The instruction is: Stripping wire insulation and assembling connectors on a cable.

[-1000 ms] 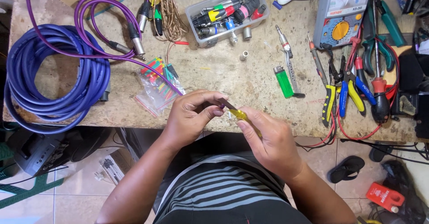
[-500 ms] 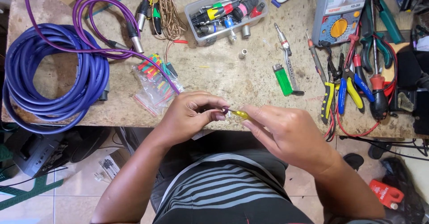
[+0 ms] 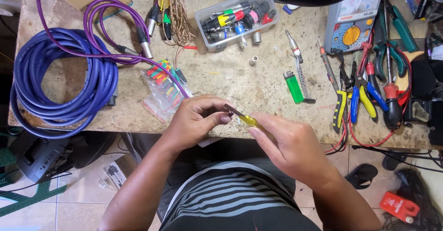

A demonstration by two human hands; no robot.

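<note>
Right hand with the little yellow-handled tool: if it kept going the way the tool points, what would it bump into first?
The right hand aims the yellow-handled tool up-left, so it would most likely meet the left hand's fingertips first, right at its tip.

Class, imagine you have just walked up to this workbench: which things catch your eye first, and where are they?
At the bench's near edge, the left hand and right hand meet around a small yellow-handled tool. A big coil of purple cable fills the left end. Bright-handled pliers and cutters crowd the right, with a green lighter mid-bench.

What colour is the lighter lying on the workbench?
The lighter is bright green, seen clearly in the head view.
</note>
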